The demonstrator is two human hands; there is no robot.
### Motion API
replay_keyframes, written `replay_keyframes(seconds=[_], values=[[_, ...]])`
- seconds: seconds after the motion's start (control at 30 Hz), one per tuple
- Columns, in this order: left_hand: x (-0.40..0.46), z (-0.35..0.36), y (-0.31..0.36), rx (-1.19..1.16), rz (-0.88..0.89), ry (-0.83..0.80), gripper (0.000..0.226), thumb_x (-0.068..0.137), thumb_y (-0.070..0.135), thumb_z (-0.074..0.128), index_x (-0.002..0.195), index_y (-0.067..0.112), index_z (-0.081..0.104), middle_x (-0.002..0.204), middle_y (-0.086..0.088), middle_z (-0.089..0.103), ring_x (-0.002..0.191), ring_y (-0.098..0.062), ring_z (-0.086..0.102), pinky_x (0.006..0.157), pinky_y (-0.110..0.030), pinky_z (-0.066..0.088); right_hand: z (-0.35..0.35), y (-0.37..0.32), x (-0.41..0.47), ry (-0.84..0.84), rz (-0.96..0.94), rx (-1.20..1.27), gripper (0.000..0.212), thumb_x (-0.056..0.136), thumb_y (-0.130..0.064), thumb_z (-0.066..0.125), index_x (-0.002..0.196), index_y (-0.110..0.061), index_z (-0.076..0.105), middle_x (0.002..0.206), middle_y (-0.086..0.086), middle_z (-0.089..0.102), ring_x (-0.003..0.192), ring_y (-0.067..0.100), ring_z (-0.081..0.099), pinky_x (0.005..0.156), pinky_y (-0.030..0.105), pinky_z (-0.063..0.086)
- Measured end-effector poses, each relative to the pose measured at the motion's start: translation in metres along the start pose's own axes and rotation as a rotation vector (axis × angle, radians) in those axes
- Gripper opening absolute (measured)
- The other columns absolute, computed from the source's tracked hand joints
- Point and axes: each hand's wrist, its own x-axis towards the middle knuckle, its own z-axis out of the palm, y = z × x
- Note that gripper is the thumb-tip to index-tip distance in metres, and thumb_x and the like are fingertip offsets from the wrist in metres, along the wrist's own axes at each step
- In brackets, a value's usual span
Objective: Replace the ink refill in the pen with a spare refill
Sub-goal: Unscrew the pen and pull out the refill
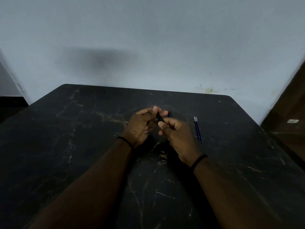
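Observation:
Both my hands hold a black pen (159, 117) above the middle of the dark marble table (82, 146). My left hand (142, 125) pinches its far end between thumb and fingers, where a thin blue tip (152, 106) pokes out. My right hand (175, 134) grips the pen's near end with curled fingers. Two spare blue refills (198, 129) lie side by side on the table to the right of my right hand. A small black piece (170, 114), perhaps the pen's cap, lies just beyond my hands.
A pale wall (148, 38) rises right behind the table's far edge. A brown wooden surface (290, 116) stands at the right. The table's right edge runs diagonally close to the refills.

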Motion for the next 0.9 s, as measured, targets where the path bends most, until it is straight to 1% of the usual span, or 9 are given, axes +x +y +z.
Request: replay_keyframes(seconds=[0.1, 0.2, 0.3, 0.37, 0.47, 0.53, 0.63, 0.73, 0.9], values=[[-0.001, 0.003, 0.001, 0.006, -0.005, 0.027, 0.022, 0.086, 0.022, 0.057, 0.089, 0.001, 0.062, 0.093, -0.014, 0.073, 0.028, -0.003, 0.034, 0.033, -0.018, 0.023, 0.002, 0.002, 0.000, 0.033, -0.003, -0.028, 0.025, 0.101, -0.021, 0.059, 0.080, -0.019, 0.072, 0.063, -0.003, 0.064, 0.047, -0.003, 0.049, 0.049, 0.009, 0.036], [-0.002, 0.005, 0.000, 0.038, -0.020, 0.063, 0.019, 0.094, 0.017, 0.052, 0.092, 0.002, 0.064, 0.094, -0.014, 0.071, 0.033, -0.006, 0.042, 0.038, -0.024, 0.018, 0.004, 0.002, -0.001, 0.037, 0.069, -0.058, 0.034, 0.105, -0.027, 0.049, 0.079, -0.022, 0.070, 0.067, -0.001, 0.064, 0.048, -0.004, 0.048, 0.053, 0.016, 0.035], [-0.001, 0.002, 0.000, 0.037, -0.038, 0.080, 0.022, 0.099, 0.014, 0.050, 0.091, 0.005, 0.068, 0.089, -0.010, 0.075, 0.036, -0.008, 0.042, 0.033, -0.016, 0.026, 0.003, 0.002, -0.001, 0.031, 0.080, -0.072, 0.028, 0.104, -0.025, 0.051, 0.083, -0.022, 0.070, 0.068, -0.004, 0.063, 0.051, -0.004, 0.050, 0.056, 0.019, 0.036], [-0.001, 0.001, 0.000, -0.006, -0.038, 0.067, 0.023, 0.098, 0.013, 0.050, 0.090, 0.005, 0.070, 0.088, -0.012, 0.074, 0.031, -0.005, 0.035, 0.033, -0.014, 0.029, 0.001, 0.002, -0.001, 0.019, 0.059, -0.058, 0.022, 0.102, -0.025, 0.056, 0.087, -0.018, 0.070, 0.069, -0.004, 0.065, 0.051, -0.002, 0.050, 0.051, 0.016, 0.038], [0.000, 0.001, 0.000, -0.003, -0.050, 0.063, 0.020, 0.093, 0.019, 0.056, 0.089, 0.008, 0.072, 0.093, -0.014, 0.072, 0.030, -0.004, 0.030, 0.037, -0.020, 0.022, -0.002, 0.001, -0.002, -0.023, 0.082, 0.038, 0.007, 0.098, -0.024, 0.062, 0.100, -0.022, 0.068, 0.070, -0.003, 0.069, 0.057, 0.003, 0.059, 0.045, 0.015, 0.040], [0.000, 0.001, 0.000, 0.008, -0.062, 0.066, 0.019, 0.092, 0.021, 0.057, 0.090, 0.008, 0.071, 0.094, -0.013, 0.072, 0.030, -0.003, 0.030, 0.039, -0.023, 0.018, -0.002, 0.000, -0.001, -0.032, 0.090, 0.053, 0.006, 0.098, -0.024, 0.063, 0.103, -0.024, 0.067, 0.067, -0.001, 0.068, 0.056, 0.002, 0.059, 0.046, 0.014, 0.040], [0.000, 0.003, 0.002, 0.009, -0.074, 0.062, 0.020, 0.098, 0.015, 0.050, 0.094, 0.006, 0.067, 0.090, -0.008, 0.074, 0.031, -0.002, 0.030, 0.036, -0.019, 0.020, -0.002, -0.001, -0.001, -0.023, 0.142, 0.038, 0.017, 0.102, -0.030, 0.056, 0.101, -0.019, 0.069, 0.067, 0.001, 0.067, 0.049, -0.001, 0.053, 0.047, 0.014, 0.038], [0.000, 0.005, 0.004, 0.022, -0.098, 0.075, 0.021, 0.101, 0.015, 0.046, 0.097, 0.006, 0.066, 0.087, -0.006, 0.075, 0.031, -0.002, 0.034, 0.035, -0.014, 0.024, -0.004, -0.004, -0.002, -0.038, 0.199, 0.099, 0.029, 0.106, -0.025, 0.046, 0.099, -0.012, 0.071, 0.068, 0.004, 0.064, 0.045, -0.003, 0.050, 0.043, 0.009, 0.035], [-0.001, 0.003, 0.004, 0.031, -0.112, 0.053, 0.023, 0.101, 0.015, 0.047, 0.104, 0.004, 0.066, 0.097, -0.010, 0.074, 0.034, -0.002, 0.037, 0.038, -0.017, 0.024, -0.006, -0.008, -0.002, -0.046, 0.221, 0.121, 0.025, 0.104, -0.022, 0.050, 0.100, -0.007, 0.069, 0.068, 0.003, 0.062, 0.044, 0.000, 0.045, 0.040, 0.012, 0.031]])
